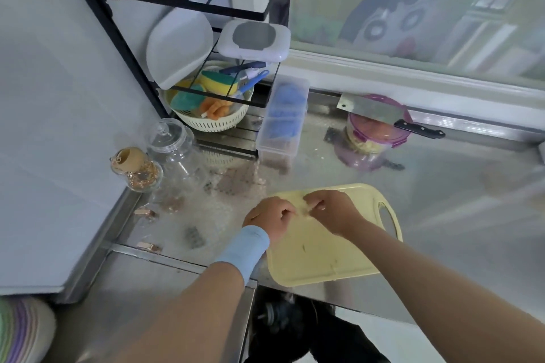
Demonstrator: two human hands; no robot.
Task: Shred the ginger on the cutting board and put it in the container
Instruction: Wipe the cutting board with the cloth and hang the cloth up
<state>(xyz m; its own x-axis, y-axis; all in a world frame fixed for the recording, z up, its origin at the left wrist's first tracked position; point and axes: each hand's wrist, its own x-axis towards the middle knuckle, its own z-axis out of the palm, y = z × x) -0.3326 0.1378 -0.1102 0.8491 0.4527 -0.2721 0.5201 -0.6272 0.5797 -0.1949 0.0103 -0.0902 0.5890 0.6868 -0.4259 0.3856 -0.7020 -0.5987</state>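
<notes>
Head view: a small pale clump of ginger [301,210] sits near the far left corner of the one yellow cutting board [324,250]. I pinch at it from both sides, my left hand [269,216] with fingers curled on it and my right hand [330,209] nipping it with the fingertips; it is too blurred to count shreds. A blue wristband [244,247] wraps my left wrist. The board lies close to the near edge of the counter [442,186], its handle slot at the right end, with bare steel open to its right and beyond it. Well apart, toward the counter's far edge, stands the one purple-rimmed container [368,141], pale shreds inside. One cleaver [371,109] lies flat across its rim, black handle pointing right. Left of it is one clear box [283,118] holding blue things. Along the counter's left edge stand two glass jars [174,144], and behind them one cream colander [212,121] sits in a black rack [97,6].
</notes>
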